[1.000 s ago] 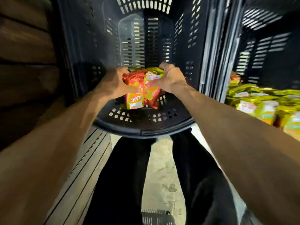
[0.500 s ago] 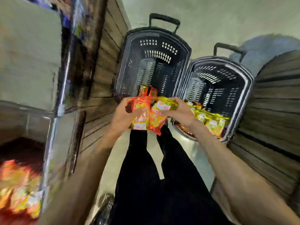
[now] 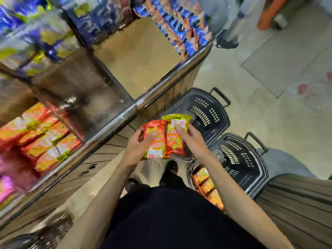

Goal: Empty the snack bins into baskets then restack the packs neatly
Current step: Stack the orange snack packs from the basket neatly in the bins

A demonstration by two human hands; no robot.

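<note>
I have a small bundle of snack packs (image 3: 162,139) pinched between both hands: my left hand (image 3: 136,148) curls round the edge of the red one, and my right hand (image 3: 193,141) grips the gold-topped one beside it, fingers spread over its face. The bundle hangs over the floor, just beside the wooden side of the snack bins, with the far basket (image 3: 224,121) behind it. That basket looks bare inside, while the near basket (image 3: 239,159) has a layer of packs at its lower end.

I judge this to be the restacking half of the job, with the packs on their way to a bin. One compartment (image 3: 140,56) shows its tan floor, and the one nearer me (image 3: 80,97) looks dark and vacant (it is too blurred to be sure). Further left, orange packs (image 3: 45,141) lie in rows.

The next move calls for swinging left over the metal rail (image 3: 115,119) and laying the bundle flat, faces up and edges square. The foil looks slippery, so I should keep both grips firm until it rests.
</note>
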